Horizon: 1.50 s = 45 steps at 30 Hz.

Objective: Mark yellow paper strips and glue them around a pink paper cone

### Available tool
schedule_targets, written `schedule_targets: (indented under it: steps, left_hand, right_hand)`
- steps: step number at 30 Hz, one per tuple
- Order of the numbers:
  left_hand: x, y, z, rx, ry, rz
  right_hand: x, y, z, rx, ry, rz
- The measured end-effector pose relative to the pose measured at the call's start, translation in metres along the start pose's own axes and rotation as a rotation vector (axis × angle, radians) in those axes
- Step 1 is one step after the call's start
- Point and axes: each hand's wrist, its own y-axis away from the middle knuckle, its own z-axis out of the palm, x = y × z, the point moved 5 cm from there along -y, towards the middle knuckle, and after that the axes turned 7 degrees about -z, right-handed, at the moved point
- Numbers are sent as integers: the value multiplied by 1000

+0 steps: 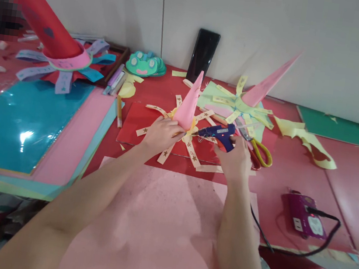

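A pink paper cone [188, 105] stands near the middle, ringed at its base by pale paper strips [191, 153] printed with stars. My left hand [163, 134] is closed at the foot of this cone, its fingertips at the near side of the base. In my right hand [236, 156] is a blue glue gun [220, 132], its nozzle pointing left and close to the cone's base. Whether the nozzle touches the paper I cannot tell. Red cardboard [135, 120] lies beneath the cone and strips.
Yellow-handled scissors [261, 152] lie right of the glue gun. Behind stand a second pink cone [268, 86] and a phone [203, 54] against the wall. A purple power adapter [307, 215] with a black cord sits at right. A frog cutout [144, 63] and blue sheets [19, 122] are at left.
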Motion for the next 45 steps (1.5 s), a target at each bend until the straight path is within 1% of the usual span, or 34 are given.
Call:
schedule_targets:
  steps: [7,13,18,25,31,45]
  left_hand:
    - [0,0,0,-11,-5,9]
    - [1,0,0,-11,-3,12]
    - [1,0,1,-12,-11,25]
    - [2,0,0,-8,-25,32]
    - [2,0,0,1,-16,15]
    - [2,0,0,17,-20,0]
  right_hand:
    - [-1,-1,-1,27,-11,-9]
    - [2,-1,-2,19,6,44]
    - [3,-1,-4,67,-10,38]
    - [4,-1,-4,83,-16,17]
    - [4,-1,-3,33,0,63]
    - [3,-1,-2,10,20,68]
